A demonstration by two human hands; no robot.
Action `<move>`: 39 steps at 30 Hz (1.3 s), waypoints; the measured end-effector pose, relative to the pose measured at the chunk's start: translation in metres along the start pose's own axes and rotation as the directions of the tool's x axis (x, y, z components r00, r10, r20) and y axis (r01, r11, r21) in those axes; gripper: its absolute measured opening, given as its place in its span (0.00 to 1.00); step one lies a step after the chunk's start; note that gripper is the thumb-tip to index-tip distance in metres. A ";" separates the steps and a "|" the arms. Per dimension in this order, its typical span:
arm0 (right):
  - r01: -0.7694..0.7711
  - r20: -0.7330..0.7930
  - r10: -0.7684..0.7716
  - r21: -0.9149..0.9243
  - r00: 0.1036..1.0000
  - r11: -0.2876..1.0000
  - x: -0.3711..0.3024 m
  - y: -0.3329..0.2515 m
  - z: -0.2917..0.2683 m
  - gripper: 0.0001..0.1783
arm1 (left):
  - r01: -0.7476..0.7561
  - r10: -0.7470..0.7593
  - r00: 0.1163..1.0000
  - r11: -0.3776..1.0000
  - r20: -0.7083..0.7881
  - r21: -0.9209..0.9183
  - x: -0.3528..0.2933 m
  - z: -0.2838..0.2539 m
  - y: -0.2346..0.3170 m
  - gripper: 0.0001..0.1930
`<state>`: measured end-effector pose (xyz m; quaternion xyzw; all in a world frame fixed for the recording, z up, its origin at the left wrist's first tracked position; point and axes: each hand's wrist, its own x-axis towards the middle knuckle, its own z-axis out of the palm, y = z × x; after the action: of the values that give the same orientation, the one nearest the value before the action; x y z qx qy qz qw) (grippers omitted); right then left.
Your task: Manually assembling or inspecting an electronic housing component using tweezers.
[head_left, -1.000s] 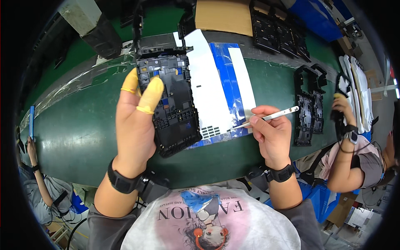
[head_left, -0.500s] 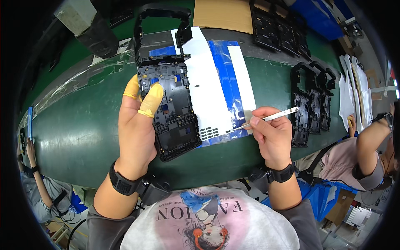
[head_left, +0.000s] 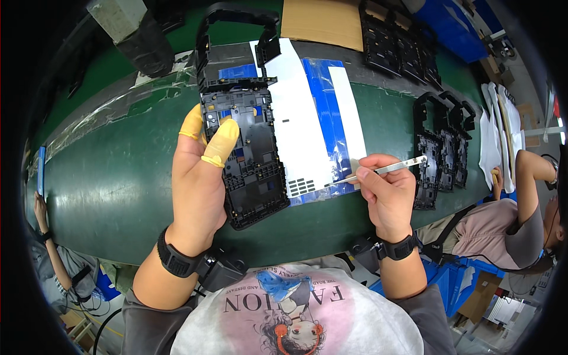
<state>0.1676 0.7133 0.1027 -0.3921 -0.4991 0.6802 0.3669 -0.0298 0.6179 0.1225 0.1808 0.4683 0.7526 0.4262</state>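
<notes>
My left hand (head_left: 198,171), with yellow finger cots on thumb and a finger, grips the left edge of a black plastic frame (head_left: 253,168) with a large open loop at its far end. The frame is held up over the bench, its ribbed inside facing me. In my right hand (head_left: 384,189) a pair of silver tweezers (head_left: 396,167) is pinched, tips pointing left. A small dark piece (head_left: 329,184) appears at the tips, over the white backing sheet (head_left: 305,136). Rows of small black rectangular stickers (head_left: 302,187) lie at that sheet's near end.
Similar black frames (head_left: 435,148) stand at the right of the green bench (head_left: 118,171), more (head_left: 393,47) at the far right. A cardboard sheet (head_left: 322,23) lies at the back. A grey block-shaped post (head_left: 139,44) rises far left. Co-workers (head_left: 503,236) sit on either side.
My left hand and the black frame have shifted slightly right. The white sheet also appears slightly to the right in view. The tweezers stay near the sheet's near end.
</notes>
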 end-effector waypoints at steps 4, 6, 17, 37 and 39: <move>-0.024 0.017 0.023 0.090 1.000 0.996 0.000 -0.001 -0.003 0.08 | 0.006 -0.007 1.000 0.998 -0.017 -0.062 -0.003 0.004 0.004 0.17; -0.084 0.087 0.065 0.231 0.994 0.969 -0.003 -0.006 -0.005 0.08 | 0.064 -0.063 0.998 0.989 0.012 -0.136 -0.005 0.005 0.007 0.17; 0.095 0.181 -0.132 0.200 0.975 0.975 -0.025 -0.029 0.063 0.09 | 0.264 -0.181 0.949 0.905 0.259 -0.334 -0.017 0.009 0.010 0.18; 0.123 0.180 -0.147 0.134 0.973 0.983 -0.022 -0.019 0.068 0.10 | 0.219 -0.144 0.960 0.922 0.240 -0.320 -0.019 0.006 0.011 0.21; 0.129 0.185 -0.153 0.137 0.971 0.982 -0.023 -0.019 0.068 0.10 | 0.224 -0.148 0.961 0.912 0.234 -0.344 -0.019 0.009 0.012 0.19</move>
<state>0.1186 0.6711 0.1382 -0.2637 -0.5162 0.7169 0.3875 -0.0187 0.6048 0.1393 0.1281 0.2887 0.7602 0.5677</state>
